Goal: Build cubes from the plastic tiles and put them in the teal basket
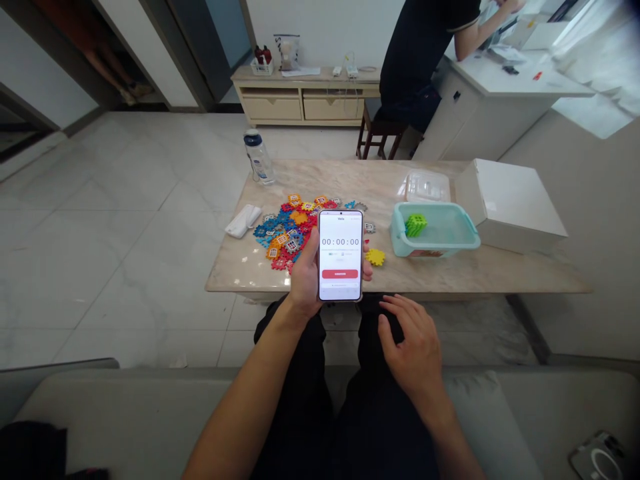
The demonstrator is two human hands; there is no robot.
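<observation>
My left hand (304,280) is wrapped round a smartphone (341,267), held upright with its screen facing me. The screen reads 00:00:00 above a red button. My right hand (413,340) hovers over or rests on my right thigh, fingers stretched out, holding nothing. Behind the phone, a heap of colourful plastic gear-shaped pieces (283,230) covers part of the table, and the phone hides some of it. A yellow gear-shaped piece (375,257) lies just right of the phone. Further right, a turquoise plastic bin (450,248) holds some joined green pieces (415,225).
On the marble-look table (320,177) are a water bottle (260,160), a white pouch-like item (243,221), a clear plastic container (427,185) and a white box (520,200). A person (415,67) sits on a stool beyond. Another phone (600,457) lies on the sofa.
</observation>
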